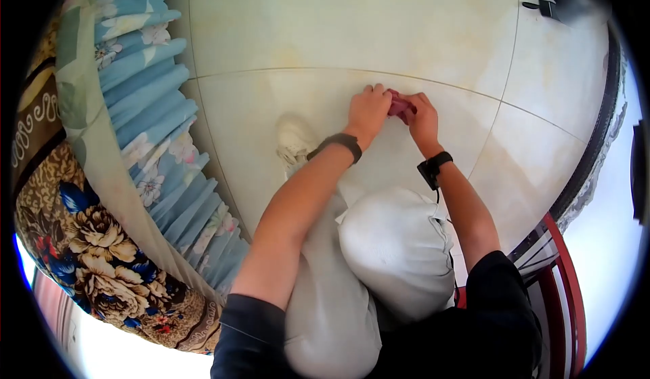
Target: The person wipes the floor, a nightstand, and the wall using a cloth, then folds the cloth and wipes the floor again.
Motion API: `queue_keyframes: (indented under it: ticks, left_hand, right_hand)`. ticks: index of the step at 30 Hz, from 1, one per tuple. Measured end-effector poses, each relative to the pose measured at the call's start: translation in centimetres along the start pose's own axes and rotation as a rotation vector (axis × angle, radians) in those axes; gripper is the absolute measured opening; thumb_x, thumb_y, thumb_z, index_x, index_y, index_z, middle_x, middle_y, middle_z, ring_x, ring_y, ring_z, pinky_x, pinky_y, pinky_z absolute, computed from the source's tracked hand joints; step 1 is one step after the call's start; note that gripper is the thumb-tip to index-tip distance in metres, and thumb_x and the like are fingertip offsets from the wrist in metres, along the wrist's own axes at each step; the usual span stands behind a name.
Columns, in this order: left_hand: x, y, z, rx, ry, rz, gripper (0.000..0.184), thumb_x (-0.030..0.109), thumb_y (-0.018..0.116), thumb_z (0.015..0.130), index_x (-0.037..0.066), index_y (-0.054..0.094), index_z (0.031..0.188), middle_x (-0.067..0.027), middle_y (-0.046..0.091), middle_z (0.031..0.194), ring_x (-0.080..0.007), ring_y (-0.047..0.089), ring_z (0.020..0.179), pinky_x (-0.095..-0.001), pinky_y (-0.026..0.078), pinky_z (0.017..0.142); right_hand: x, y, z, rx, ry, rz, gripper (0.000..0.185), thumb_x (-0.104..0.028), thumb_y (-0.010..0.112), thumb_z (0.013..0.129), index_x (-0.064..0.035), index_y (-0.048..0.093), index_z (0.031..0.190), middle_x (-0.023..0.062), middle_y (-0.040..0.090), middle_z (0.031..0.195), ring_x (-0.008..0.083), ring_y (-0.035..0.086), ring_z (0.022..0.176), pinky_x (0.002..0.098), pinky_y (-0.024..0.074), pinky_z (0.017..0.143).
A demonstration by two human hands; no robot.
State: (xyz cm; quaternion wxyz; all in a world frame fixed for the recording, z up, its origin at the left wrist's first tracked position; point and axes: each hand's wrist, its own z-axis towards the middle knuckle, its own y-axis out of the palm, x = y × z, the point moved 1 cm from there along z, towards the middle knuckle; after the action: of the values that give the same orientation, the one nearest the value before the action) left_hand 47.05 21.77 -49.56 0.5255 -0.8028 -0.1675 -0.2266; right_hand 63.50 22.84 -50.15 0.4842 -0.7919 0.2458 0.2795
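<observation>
Out in front of my knees, above the tiled floor, both hands hold a small dark red item (399,106). It looks soft, like folded cloth, but its kind cannot be made out. My left hand (369,113) is closed on its left end, with the fingers curled. On the right end, my right hand (423,118) pinches it between thumb and fingers. My fingers cover part of the item. Dark bands (443,159) circle both wrists, and a cable runs from the right one.
A bed with a blue floral skirt (145,108) and a patterned cover (101,270) stands at left. My white shoe (294,135) rests on the pale floor tiles (325,27). At right are a red frame (569,277) and a wall edge. Black objects (552,3) lie at top right.
</observation>
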Motion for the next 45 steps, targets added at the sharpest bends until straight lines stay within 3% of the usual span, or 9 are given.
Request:
queue_keyframes:
  ticks: [8,12,16,21,24,27,31,36,45]
  left_hand:
    - [-2.6,-3.1,9.0,0.437,-0.037,-0.053,0.011,0.007,0.055,0.085,0.007,0.066,0.084,-0.0142,0.062,0.091,-0.0326,0.063,0.086,-0.0433,0.052,0.071]
    - [-2.5,-4.1,11.5,0.281,-0.174,-0.149,0.010,0.004,0.062,0.081,0.006,0.070,0.086,-0.0153,0.065,0.094,-0.0316,0.065,0.088,-0.0409,0.053,0.073]
    - [-1.8,-2.3,7.9,0.238,-0.100,-0.003,0.010,0.006,0.061,0.080,0.006,0.071,0.078,-0.0149,0.067,0.088,-0.0318,0.067,0.083,-0.0411,0.053,0.071]
    - [-0.3,2.5,-2.3,-0.151,0.029,-0.004,0.015,0.014,0.058,0.082,0.009,0.072,0.077,-0.0149,0.070,0.086,-0.0313,0.069,0.083,-0.0426,0.054,0.071]
    - [-0.2,3.6,-7.5,-0.335,0.002,0.093,0.014,0.016,0.061,0.079,0.010,0.073,0.081,-0.0146,0.072,0.089,-0.0311,0.070,0.086,-0.0427,0.055,0.073]
    - [-1.4,-0.1,-9.6,-0.414,0.010,-0.190,0.012,0.015,0.062,0.078,0.011,0.072,0.083,-0.0147,0.070,0.087,-0.0335,0.068,0.084,-0.0441,0.054,0.072]
    - [-2.5,-6.2,-12.2,0.108,-0.176,-0.464,0.007,0.011,0.063,0.078,0.009,0.066,0.084,-0.0181,0.065,0.087,-0.0364,0.064,0.079,-0.0448,0.050,0.067]
    - [-3.9,-15.0,-16.5,0.202,-0.427,-1.279,0.020,0.022,0.057,0.093,0.002,0.062,0.091,-0.0045,0.067,0.089,-0.0145,0.062,0.077,-0.0307,0.052,0.069]
    - [-4.6,-21.2,-24.5,0.277,-0.484,-1.657,0.034,0.037,0.049,0.098,0.006,0.062,0.096,-0.0008,0.061,0.082,-0.0106,0.059,0.076,-0.0281,0.052,0.074]
  right_hand:
    - [-2.5,-0.6,12.5,0.145,0.022,-0.029,0.026,-0.003,0.059,0.081,-0.0064,0.073,0.102,0.0140,0.071,0.091,0.0265,0.069,0.081,0.0337,0.0549,0.076]
    - [-4.1,-1.9,15.0,0.015,0.211,0.127,0.020,-0.007,0.058,0.081,-0.0115,0.073,0.093,0.0127,0.070,0.084,0.0316,0.068,0.077,0.0383,0.0536,0.068]
    - [-1.7,-0.5,10.0,0.170,-0.167,-0.293,0.012,-0.009,0.062,0.082,-0.0130,0.068,0.092,0.0118,0.060,0.094,0.0362,0.061,0.087,0.0463,0.0504,0.072]
    - [2.6,1.5,-4.1,-0.185,-0.359,-0.491,0.014,-0.006,0.051,0.086,-0.0135,0.058,0.097,0.0108,0.057,0.089,0.0339,0.062,0.072,0.0465,0.0494,0.059]
    - [4.5,3.5,-10.2,-0.405,-0.494,-0.491,0.009,-0.008,0.062,0.081,-0.0108,0.057,0.089,0.0102,0.057,0.087,0.0321,0.064,0.070,0.0444,0.0512,0.059]
    - [0.2,2.5,-11.9,-0.251,-0.306,-0.112,0.010,-0.008,0.065,0.084,-0.0056,0.059,0.092,0.0116,0.061,0.086,0.0287,0.063,0.066,0.0379,0.0502,0.059]
    - [-5.2,2.1,-7.7,-0.226,-0.152,0.309,0.018,-0.003,0.057,0.091,-0.0002,0.061,0.108,0.0041,0.063,0.080,0.0089,0.057,0.065,0.0261,0.0462,0.054]
    - [-17.0,0.4,-3.6,-0.630,0.062,0.802,0.030,-0.021,0.055,0.099,0.0018,0.060,0.118,0.0051,0.065,0.088,0.0106,0.061,0.071,0.0254,0.0473,0.055]
    - [-29.7,-0.9,-6.4,-0.847,0.227,0.695,0.042,-0.039,0.047,0.103,-0.0009,0.059,0.117,0.0062,0.064,0.079,0.0139,0.059,0.058,0.0263,0.0429,0.046]
